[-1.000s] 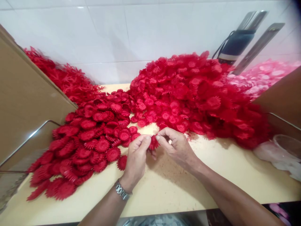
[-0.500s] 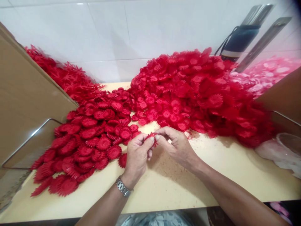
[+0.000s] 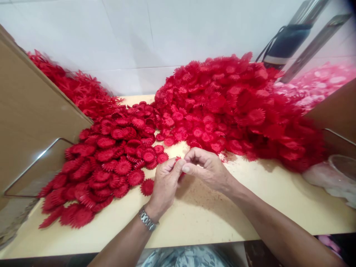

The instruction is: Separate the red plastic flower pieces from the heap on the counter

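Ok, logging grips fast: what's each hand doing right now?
Left hand: fingers closed, pinching the small red flower piece.
Right hand: fingers closed, pinching the same piece.

Both forearms are bare, no sleeves showing. The left hand (image 3: 166,183) has a silver metal link wristwatch (image 3: 147,219) at the wrist; the right hand (image 3: 208,168) wears nothing, no rings visible.

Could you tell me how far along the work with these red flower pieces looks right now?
Done, it seems: a spread of flat red discs lies left of the hands on the bench. In hand: the left hand and right hand pinch one red piece between their fingertips. Left: the big heap behind looks much larger, so most probably remains.
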`<state>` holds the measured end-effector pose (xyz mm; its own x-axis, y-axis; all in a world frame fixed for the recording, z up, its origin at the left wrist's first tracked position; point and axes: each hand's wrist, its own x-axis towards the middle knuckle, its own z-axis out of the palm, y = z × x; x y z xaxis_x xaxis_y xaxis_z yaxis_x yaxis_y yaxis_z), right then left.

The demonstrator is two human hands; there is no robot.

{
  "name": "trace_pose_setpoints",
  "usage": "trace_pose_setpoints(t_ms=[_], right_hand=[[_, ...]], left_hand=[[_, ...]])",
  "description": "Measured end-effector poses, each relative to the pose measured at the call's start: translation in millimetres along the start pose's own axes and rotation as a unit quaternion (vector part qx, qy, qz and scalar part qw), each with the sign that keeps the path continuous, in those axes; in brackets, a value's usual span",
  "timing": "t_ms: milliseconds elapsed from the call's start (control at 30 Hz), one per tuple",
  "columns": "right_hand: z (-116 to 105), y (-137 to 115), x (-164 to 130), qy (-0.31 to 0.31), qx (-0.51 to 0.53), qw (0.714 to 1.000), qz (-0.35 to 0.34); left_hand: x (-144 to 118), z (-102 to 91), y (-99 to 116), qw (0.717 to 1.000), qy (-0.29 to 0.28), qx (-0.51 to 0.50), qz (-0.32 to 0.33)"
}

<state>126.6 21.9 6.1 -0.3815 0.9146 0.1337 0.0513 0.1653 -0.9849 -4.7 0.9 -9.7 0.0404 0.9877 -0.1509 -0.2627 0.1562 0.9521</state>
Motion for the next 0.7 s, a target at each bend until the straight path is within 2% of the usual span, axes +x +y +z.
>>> trace_pose_setpoints(t_ms=[67, 200, 333, 500, 600, 700], right_hand=[[-2.7, 0.7, 0.3, -0.009, 0.018, 1.0, 0.0], [-5.8, 2.3, -0.4, 0.023, -0.043, 0.999, -0.023], [-3.9, 3.9, -1.3, 0.059, -0.11, 0.992, -0.036], [-2.3, 2.5, -1.7, 0.061, -0.177, 0.978, -0.087], [-2.6, 0.8, -1.4, 0.08, -0.178, 0.975, -0.104], [-2.7, 0.6, -0.3, 0.086, -0.155, 0.981, -0.08]], left_hand=[[-1.6, -0.1, 1.3, 1.0, -0.024, -0.015, -0.009], [-1.7, -1.6, 1.9, 0.999, -0.039, 0.0, 0.012], [-0.2, -2.0, -0.2, 0.999, -0.031, 0.032, 0.016], [1.1, -0.9, 0.8, 1.0, -0.008, 0.018, 0.011], [1.9, -0.7, 2.5, 0.999, 0.011, 0.011, 0.032], [2.7, -0.6, 3.4, 0.999, 0.019, 0.003, 0.051]])
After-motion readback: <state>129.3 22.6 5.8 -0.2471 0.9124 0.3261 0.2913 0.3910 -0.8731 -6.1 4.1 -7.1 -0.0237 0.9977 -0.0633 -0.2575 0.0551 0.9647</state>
